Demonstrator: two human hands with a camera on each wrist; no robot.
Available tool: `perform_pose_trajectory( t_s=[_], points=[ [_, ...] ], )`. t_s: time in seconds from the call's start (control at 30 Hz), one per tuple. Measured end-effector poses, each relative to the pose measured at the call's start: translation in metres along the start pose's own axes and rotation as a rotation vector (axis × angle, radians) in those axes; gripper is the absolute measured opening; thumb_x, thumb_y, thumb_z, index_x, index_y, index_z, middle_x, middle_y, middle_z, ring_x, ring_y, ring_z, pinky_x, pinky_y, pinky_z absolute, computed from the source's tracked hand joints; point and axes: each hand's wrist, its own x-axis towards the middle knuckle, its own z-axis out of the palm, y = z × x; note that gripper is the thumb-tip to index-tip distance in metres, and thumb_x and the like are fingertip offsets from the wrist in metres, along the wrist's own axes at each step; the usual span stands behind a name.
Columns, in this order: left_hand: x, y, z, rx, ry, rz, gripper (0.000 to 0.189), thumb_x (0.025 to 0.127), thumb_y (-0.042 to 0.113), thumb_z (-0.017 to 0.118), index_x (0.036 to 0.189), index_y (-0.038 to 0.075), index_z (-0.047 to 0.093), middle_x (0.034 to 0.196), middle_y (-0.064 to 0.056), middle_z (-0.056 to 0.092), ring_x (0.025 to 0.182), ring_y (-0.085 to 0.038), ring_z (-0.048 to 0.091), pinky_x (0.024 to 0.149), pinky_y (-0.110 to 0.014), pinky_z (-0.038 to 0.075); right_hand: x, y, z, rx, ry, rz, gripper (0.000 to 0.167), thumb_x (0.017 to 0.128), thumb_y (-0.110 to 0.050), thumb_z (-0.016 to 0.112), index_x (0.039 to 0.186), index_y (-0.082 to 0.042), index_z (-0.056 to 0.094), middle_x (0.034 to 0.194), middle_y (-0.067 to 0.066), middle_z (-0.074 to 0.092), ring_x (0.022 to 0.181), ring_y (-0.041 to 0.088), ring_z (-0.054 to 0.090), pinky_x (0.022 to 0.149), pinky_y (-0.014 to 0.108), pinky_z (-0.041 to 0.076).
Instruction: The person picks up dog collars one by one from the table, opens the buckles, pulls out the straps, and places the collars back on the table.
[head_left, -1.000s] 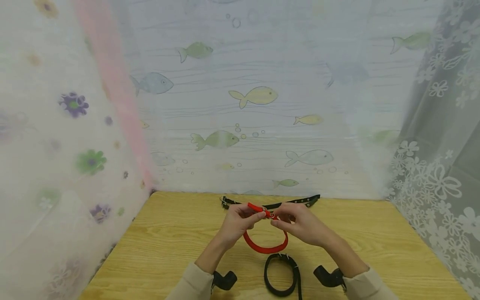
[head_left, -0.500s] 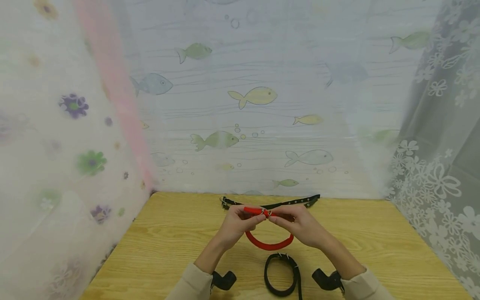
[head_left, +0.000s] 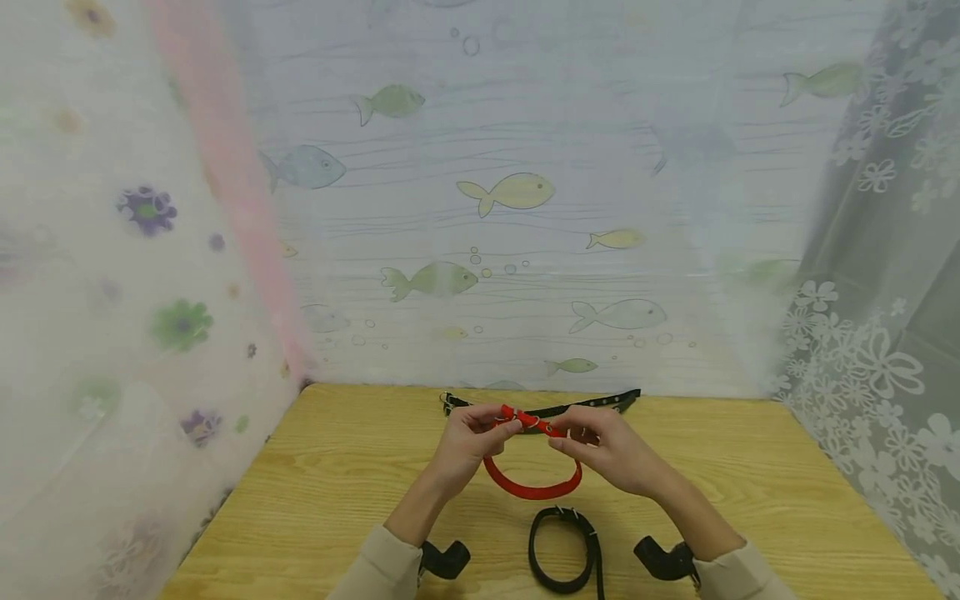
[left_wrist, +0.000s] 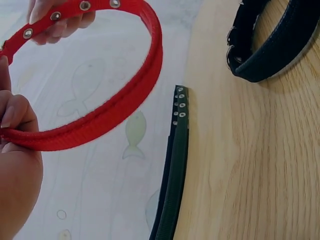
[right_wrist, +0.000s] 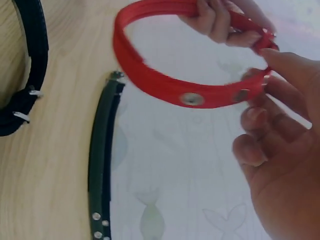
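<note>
A red pet collar (head_left: 534, 492), bent into a loop, hangs between both hands above the table. My left hand (head_left: 467, 446) pinches its buckle end, thumb and fingers on the band near the metal fittings. My right hand (head_left: 611, 450) pinches the eyeleted end of the strap just right of the buckle. A row of metal eyelets shows on the red collar (left_wrist: 150, 45) in the left wrist view. From the right wrist, the curled fingers of the left hand (right_wrist: 215, 20) appear behind the loop. Whether the strap passes through the buckle I cannot tell.
A coiled black collar (head_left: 592, 554) lies near the front of the wooden table (head_left: 337, 500), its tail towards me. Another dark collar (left_wrist: 175, 165) with eyelets lies stretched along the back edge. Behind it hangs a fish-patterned curtain (head_left: 525, 275). Black wrist devices (head_left: 446, 560) sit beneath the forearms.
Half a second ago the hands came close together at the buckle. Now the right hand has drawn back rightwards with the strap, and the collar's left end is tilted upwards.
</note>
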Motion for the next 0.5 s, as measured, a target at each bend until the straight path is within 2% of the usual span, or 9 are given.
perform_pose_trajectory(
  t_s=[0.13,0.27,0.5],
  points=[
    [0.0002,0.0006,0.0026,0.072,-0.029,-0.012,0.02,0.096,0.015,0.075,0.107,-0.001,0.076,0.075,0.001,0.062,0.059,-0.011,0.04,0.059,-0.027,0.038,0.004,-0.0029,0.001,-0.024,-0.033,-0.041,0.01,0.102,-0.023,0.066,0.109,-0.022,0.075,0.088,-0.009,0.066,0.071,0.01,0.053,0.062,0.026,0.047],
    [0.0005,-0.0003,0.0047,0.09,-0.066,-0.028,0.02,0.097,0.014,0.073,0.109,-0.002,0.076,0.081,0.001,0.064,0.061,-0.012,0.042,0.06,-0.027,0.039,0.0069,-0.0054,0.0032,-0.004,-0.049,-0.041,0.017,0.104,-0.024,0.063,0.115,-0.018,0.076,0.093,-0.01,0.071,0.075,0.008,0.058,0.065,0.027,0.051],
    [-0.0032,0.0018,0.0012,0.095,0.008,-0.094,0.032,0.096,0.013,0.074,0.121,-0.006,0.071,0.089,0.005,0.074,0.068,-0.007,0.055,0.064,-0.023,0.049,0.0027,-0.0035,0.0028,-0.01,-0.04,-0.034,0.013,0.104,-0.022,0.064,0.109,-0.018,0.075,0.089,-0.011,0.069,0.075,0.007,0.059,0.067,0.027,0.052]
  ],
)
